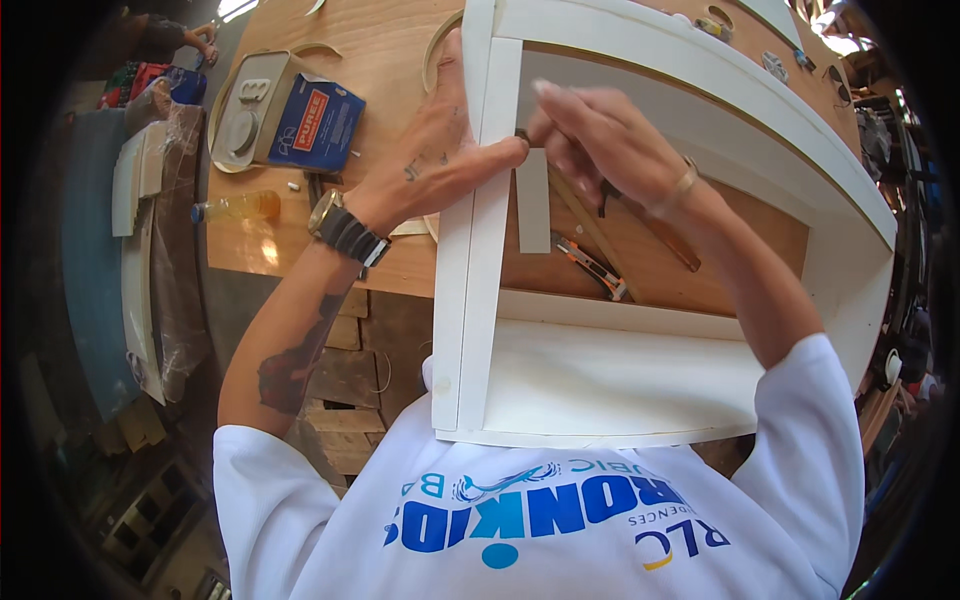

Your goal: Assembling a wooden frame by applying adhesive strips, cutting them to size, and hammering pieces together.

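A white cabinet frame [478,250] with a rectangular opening leans upright against me, its lower edge at my shirt. My left hand [425,165] is closed round the frame's left upright, thumb across the front face and fingers on the outer side. Close to that thumb, my right hand [600,140] hovers at the opening's inner edge. Its fingers are curled and smeared by motion; what they hold, if anything, is hidden. A small dark piece shows between the thumb and the right hand. Just below it a narrow white strip [534,205] is seen in the opening.
Through the opening, an orange-and-grey utility knife [592,266] and a hammer [660,235] lie on the plywood table [300,30]. Left stand an open can [240,130], a blue box [318,122] and a bottle of yellow liquid [240,206]. Stacked boards [140,250] stand farther left.
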Demonstrator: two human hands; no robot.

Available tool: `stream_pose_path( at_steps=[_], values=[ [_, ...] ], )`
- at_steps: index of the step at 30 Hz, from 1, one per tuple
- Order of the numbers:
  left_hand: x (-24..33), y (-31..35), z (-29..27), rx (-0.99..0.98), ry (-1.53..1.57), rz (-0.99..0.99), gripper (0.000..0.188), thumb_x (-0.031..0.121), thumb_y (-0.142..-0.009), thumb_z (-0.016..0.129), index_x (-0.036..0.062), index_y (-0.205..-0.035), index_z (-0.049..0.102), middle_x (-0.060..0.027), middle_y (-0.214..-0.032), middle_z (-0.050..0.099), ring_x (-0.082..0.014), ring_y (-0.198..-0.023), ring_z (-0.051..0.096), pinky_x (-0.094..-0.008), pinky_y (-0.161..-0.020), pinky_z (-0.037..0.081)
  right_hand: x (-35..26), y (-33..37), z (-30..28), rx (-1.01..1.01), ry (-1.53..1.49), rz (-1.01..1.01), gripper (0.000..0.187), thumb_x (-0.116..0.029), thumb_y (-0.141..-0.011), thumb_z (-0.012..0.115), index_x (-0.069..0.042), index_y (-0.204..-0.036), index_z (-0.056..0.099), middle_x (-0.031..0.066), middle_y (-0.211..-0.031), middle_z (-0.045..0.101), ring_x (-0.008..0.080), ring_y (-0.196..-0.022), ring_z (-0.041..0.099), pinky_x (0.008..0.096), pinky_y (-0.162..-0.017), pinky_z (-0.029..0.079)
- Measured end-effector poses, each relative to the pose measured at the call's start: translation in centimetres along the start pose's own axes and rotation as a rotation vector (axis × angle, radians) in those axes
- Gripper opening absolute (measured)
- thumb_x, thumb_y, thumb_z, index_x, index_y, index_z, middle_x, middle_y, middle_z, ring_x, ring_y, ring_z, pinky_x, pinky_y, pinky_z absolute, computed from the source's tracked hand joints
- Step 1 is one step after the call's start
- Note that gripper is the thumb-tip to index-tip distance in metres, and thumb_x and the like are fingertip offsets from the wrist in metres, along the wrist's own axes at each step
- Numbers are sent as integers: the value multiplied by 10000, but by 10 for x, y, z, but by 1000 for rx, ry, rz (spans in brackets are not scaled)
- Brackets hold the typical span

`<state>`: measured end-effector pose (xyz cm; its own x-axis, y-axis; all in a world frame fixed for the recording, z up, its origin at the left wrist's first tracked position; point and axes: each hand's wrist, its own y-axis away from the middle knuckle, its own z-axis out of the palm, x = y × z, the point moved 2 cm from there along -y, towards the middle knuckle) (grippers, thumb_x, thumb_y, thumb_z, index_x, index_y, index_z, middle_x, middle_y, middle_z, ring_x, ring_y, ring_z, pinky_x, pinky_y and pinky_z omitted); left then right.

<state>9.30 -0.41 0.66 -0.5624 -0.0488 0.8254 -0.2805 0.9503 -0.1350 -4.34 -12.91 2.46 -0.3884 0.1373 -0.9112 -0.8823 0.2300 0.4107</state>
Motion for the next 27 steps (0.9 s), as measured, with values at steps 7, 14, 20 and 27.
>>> stream_pose_path(
  at_steps=[7, 14, 20, 27],
  values=[
    [-2, -3, 2, -3, -44, 42, 957, 239, -755, 629, -22, -1459, 36, -318, -1276, 439, -408, -1013, 546, -424, -859, 496, 22, 46, 54, -18, 347, -39, 410, -387, -979, 488, -4, -843, 543, 91, -602, 556, 179, -436, 469, 300, -437, 431],
    [6, -1, 3, -27, 201, -8, 956, 225, -757, 636, -21, -1460, 38, -334, -1316, 388, -414, -1083, 504, -446, -919, 462, 2, 55, 88, 185, 957, -48, 586, -515, -936, 510, 67, -869, 517, 209, -669, 609, 347, -505, 573, 414, -509, 492],
    [6, 5, -1, -56, 250, -52, 990, 228, -766, 639, -54, -1463, -6, -361, -1363, 319, -450, -1167, 438, -471, -997, 397, 2, 55, 113, 305, 950, 47, 734, -603, -881, 532, 125, -966, 494, 244, -731, 630, 383, -584, 633, 424, -536, 510],
    [-7, -12, 0, -45, -55, 95, 1122, 351, -781, 700, -108, -1450, -75, -440, -1430, 153, -531, -1326, 250, -514, -1100, 257, -2, 52, 143, 625, 870, 205, 787, -580, -860, 567, 155, -1106, 433, 265, -764, 641, 394, -615, 651, 430, -542, 517]
  ],
)
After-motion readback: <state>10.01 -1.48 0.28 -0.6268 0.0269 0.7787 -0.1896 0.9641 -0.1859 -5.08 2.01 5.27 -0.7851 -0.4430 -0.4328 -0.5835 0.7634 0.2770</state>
